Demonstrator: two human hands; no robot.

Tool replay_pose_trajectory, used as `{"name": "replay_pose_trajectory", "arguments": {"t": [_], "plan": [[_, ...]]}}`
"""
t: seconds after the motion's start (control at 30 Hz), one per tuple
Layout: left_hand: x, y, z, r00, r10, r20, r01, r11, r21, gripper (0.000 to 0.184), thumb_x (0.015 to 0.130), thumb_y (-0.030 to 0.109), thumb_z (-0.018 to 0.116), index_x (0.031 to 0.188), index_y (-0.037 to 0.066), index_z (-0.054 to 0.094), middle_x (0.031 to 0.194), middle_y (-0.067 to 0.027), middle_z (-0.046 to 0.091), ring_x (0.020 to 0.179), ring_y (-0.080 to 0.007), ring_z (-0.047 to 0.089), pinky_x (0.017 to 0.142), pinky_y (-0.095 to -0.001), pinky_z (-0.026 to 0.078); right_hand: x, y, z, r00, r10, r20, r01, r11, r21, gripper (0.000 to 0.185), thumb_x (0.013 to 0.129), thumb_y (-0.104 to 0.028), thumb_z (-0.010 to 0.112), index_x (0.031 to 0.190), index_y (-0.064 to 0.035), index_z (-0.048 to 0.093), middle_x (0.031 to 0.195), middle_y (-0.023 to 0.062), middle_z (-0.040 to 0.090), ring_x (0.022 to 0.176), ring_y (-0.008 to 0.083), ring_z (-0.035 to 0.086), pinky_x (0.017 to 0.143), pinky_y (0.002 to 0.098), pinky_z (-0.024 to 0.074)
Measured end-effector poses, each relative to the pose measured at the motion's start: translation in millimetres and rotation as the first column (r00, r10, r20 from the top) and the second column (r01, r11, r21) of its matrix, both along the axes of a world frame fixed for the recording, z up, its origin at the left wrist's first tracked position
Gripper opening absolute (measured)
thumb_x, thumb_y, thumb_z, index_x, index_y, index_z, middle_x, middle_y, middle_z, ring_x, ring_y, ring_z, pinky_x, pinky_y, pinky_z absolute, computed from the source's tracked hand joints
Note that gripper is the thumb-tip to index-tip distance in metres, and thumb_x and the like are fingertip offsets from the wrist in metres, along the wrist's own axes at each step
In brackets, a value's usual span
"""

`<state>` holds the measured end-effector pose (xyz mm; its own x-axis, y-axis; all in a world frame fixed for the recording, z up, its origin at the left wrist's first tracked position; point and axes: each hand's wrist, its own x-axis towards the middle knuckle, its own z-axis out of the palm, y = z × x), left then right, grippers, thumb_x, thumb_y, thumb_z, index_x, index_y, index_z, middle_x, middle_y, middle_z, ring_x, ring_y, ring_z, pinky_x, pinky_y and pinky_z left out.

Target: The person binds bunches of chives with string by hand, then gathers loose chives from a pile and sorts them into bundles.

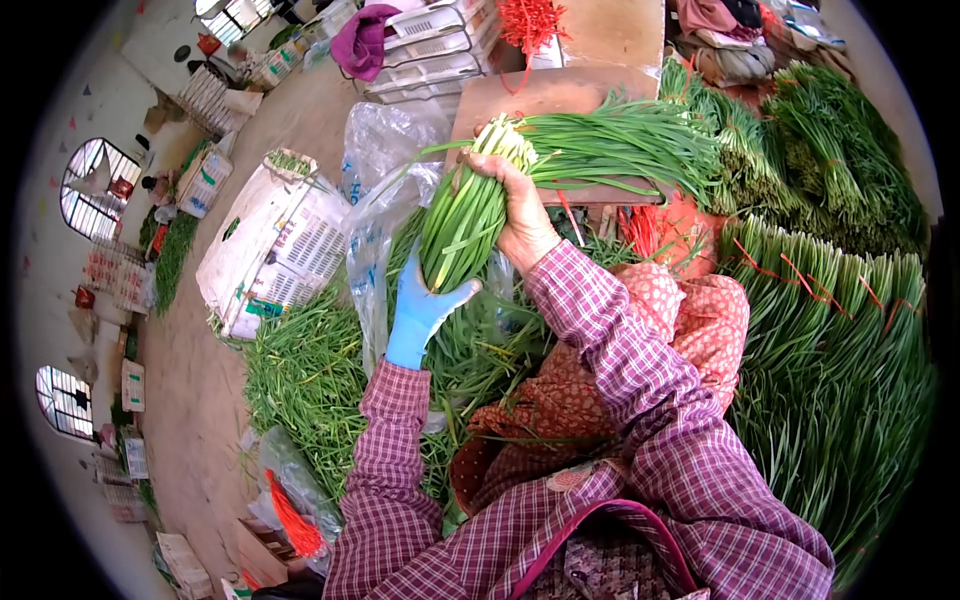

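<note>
My right hand [524, 208], bare, is closed round the pale stem end of a bunch of garlic chives [464, 225]. The bunch is tilted, its green leaves pointing down toward me. My left hand [418, 312], in a blue glove, cups the lower leaf end, with the thumb stretched out on the near side and the other fingers partly hidden behind the leaves. Just beyond, more chives [625, 140] lie across a brown board [490, 88], leaves to the right. Clear plastic [365, 210] hangs at the left of the bunch.
Loose chive leaves [305, 365] are heaped at the left and below my hands. Tied chive bundles [820, 340] stand at the right, with more [840, 150] behind. Red ties [645, 230] hang under the board. White crates [430, 50] and a white basket [290, 240] stand farther off.
</note>
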<state>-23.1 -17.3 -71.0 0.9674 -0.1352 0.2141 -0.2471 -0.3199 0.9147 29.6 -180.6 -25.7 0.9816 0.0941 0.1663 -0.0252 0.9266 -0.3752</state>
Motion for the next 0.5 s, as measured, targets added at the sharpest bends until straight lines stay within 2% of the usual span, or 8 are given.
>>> {"name": "replay_pose_trajectory", "arguments": {"t": [0.1, 0.17, 0.2, 0.27, 0.3, 0.33, 0.4, 0.5], "plan": [[4.8, 5.6, 3.3, 0.999, 0.047, 0.005, -0.047, 0.998, 0.04, 0.084, 0.062, 0.016, 0.084, 0.13, -0.006, 0.039, 0.115, -0.0178, 0.059, 0.101, -0.026, 0.061, 0.088, -0.0361, 0.051, -3.2, -13.7, 0.1, 0.998, 0.068, -0.002, -0.068, 0.989, -0.133, 0.028, 0.085, -0.02, 0.066, 0.106, -0.0034, 0.058, 0.09, 0.0024, 0.064, 0.08, 0.0137, 0.062, 0.074, 0.0292, 0.0532], [10.9, 17.8, 8.6, 0.997, 0.078, 0.027, -0.079, 0.996, 0.031, 0.082, 0.063, 0.015, 0.083, 0.13, -0.006, 0.039, 0.112, -0.019, 0.061, 0.1, -0.0271, 0.063, 0.088, -0.0369, 0.051, 2.2, -26.9, -23.4, 0.978, 0.202, 0.042, -0.184, 0.947, -0.264, 0.064, 0.087, -0.037, 0.064, 0.136, -0.0109, 0.031, 0.126, 0.0081, 0.05, 0.11, 0.0214, 0.053, 0.091, 0.0444, 0.0467], [13.7, 24.7, 13.4, 0.976, 0.123, 0.182, -0.158, 0.968, 0.195, 0.08, 0.063, 0.015, 0.082, 0.13, -0.002, 0.041, 0.112, -0.0177, 0.062, 0.098, -0.0272, 0.064, 0.086, -0.0368, 0.052, 1.0, -31.6, -33.0, 0.962, 0.271, 0.037, -0.252, 0.931, -0.263, 0.08, 0.087, -0.043, 0.063, 0.145, -0.0149, 0.016, 0.139, 0.0099, 0.041, 0.121, 0.0258, 0.047, 0.096, 0.051, 0.0426], [18.3, 37.8, 20.8, 0.865, 0.124, 0.486, -0.37, 0.813, 0.45, 0.076, 0.064, 0.014, 0.079, 0.131, 0.007, 0.046, 0.112, -0.0151, 0.064, 0.094, -0.0274, 0.066, 0.083, -0.0367, 0.053, -7.3, -41.4, -44.1, 0.939, 0.344, 0.009, -0.328, 0.903, -0.276, 0.089, 0.086, -0.047, 0.062, 0.146, -0.0176, 0.003, 0.144, 0.0111, 0.032, 0.127, 0.03, 0.04, 0.098, 0.0555, 0.0383], [19.9, 40.8, 23.2, 0.872, 0.151, 0.465, -0.363, 0.838, 0.407, 0.074, 0.064, 0.014, 0.078, 0.131, 0.012, 0.048, 0.112, -0.0141, 0.064, 0.091, -0.0293, 0.066, 0.08, -0.0366, 0.053, -12.2, -41.7, -47.8, 0.91, 0.415, -0.022, -0.403, 0.87, -0.285, 0.099, 0.086, -0.051, 0.061, 0.148, -0.0204, -0.01, 0.149, 0.0124, 0.023, 0.132, 0.0341, 0.033, 0.099, 0.06, 0.034], [20.1, 43.3, 25.8, 0.874, 0.149, 0.462, -0.361, 0.836, 0.412, 0.074, 0.064, 0.014, 0.078, 0.131, 0.012, 0.048, 0.112, -0.0141, 0.064, 0.091, -0.0293, 0.066, 0.08, -0.0366, 0.053, -17.0, -38.7, -51.8, 0.902, 0.432, 0.004, -0.415, 0.868, -0.274, 0.105, 0.084, -0.05, 0.064, 0.147, -0.0196, -0.013, 0.149, 0.0156, 0.024, 0.13, 0.0375, 0.036, 0.098, 0.058, 0.0367], [17.5, 44.7, 34.5, 0.879, 0.122, 0.461, -0.379, 0.765, 0.521, 0.075, 0.066, 0.011, 0.08, 0.131, 0.004, 0.044, 0.112, -0.0162, 0.063, 0.099, -0.0265, 0.065, 0.084, -0.0357, 0.051, -24.9, -25.5, -49.7, 0.929, 0.366, -0.045, -0.352, 0.845, -0.403, 0.089, 0.089, -0.051, 0.055, 0.148, -0.0205, -0.003, 0.144, 0.0154, 0.032, 0.126, 0.0364, 0.042, 0.096, 0.0563, 0.0396], [12.5, 42.3, 41.8, 0.866, 0.11, 0.487, -0.405, 0.726, 0.556, 0.07, 0.068, 0.016, 0.08, 0.129, 0.007, 0.047, 0.111, -0.0144, 0.064, 0.098, -0.0266, 0.065, 0.083, -0.0351, 0.051, -34.5, -12.5, -24.3, 0.956, 0.287, -0.054, -0.25, 0.709, -0.66, 0.082, 0.091, -0.032, 0.06, 0.147, -0.0153, 0.002, 0.124, 0.0092, 0.05, 0.099, 0.0236, 0.058, 0.076, 0.0362, 0.0502]]}}
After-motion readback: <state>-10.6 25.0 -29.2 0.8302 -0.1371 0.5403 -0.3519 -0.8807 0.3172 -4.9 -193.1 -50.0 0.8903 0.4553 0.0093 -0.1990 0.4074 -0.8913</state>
